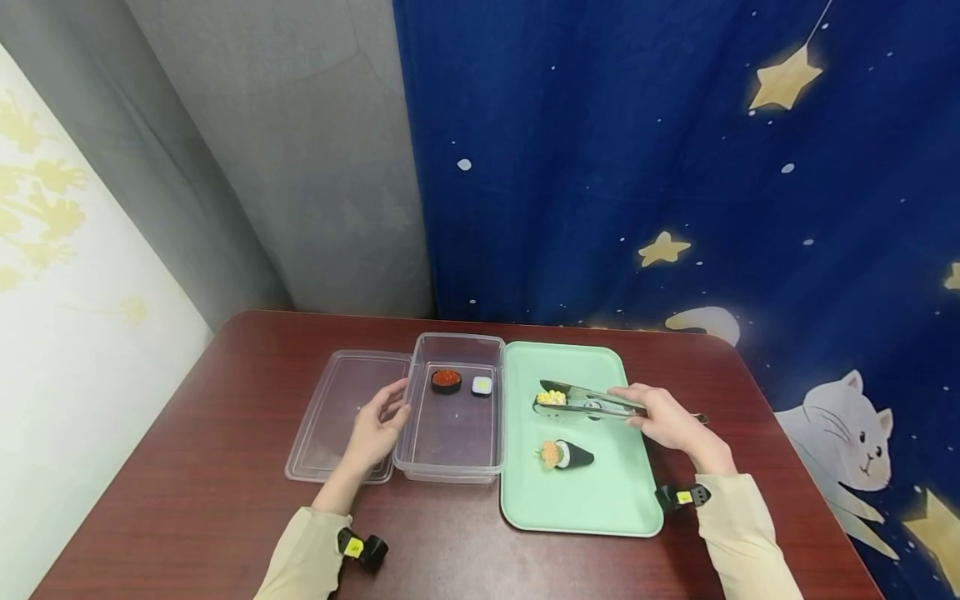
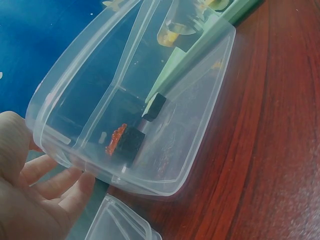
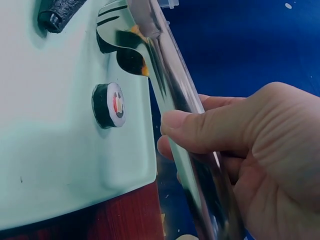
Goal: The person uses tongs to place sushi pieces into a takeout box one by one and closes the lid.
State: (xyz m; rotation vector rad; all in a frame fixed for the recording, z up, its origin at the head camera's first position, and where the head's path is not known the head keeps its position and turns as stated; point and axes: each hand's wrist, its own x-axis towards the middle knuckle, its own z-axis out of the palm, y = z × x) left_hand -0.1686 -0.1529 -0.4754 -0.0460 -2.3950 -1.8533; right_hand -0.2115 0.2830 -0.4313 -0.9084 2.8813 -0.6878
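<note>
My right hand point(image 1: 660, 417) grips metal tongs point(image 3: 175, 75), thumb on one arm. The tongs' tips stand around a yellow-topped sushi piece point(image 1: 552, 398) on the green tray point(image 1: 585, 508); whether they press on it I cannot tell. Beneath the tongs lies a small round sushi roll point(image 3: 108, 105), and nearer the front is a cone hand roll point(image 1: 573, 454) with an orange top. My left hand point(image 1: 378, 425) touches the left side of a clear plastic box point(image 2: 205, 110), fingers loosely bent. Inside the box sit a roe-topped sushi point(image 1: 446, 381) and a small white-topped roll point(image 1: 482, 386).
A clear lid point(image 1: 337, 417) lies on the brown table point(image 1: 210, 467) left of the box, partly beneath my left hand. Box and tray stand side by side, rims close together. Behind the table hang a grey curtain point(image 1: 322, 167) and a blue starry curtain point(image 1: 570, 167).
</note>
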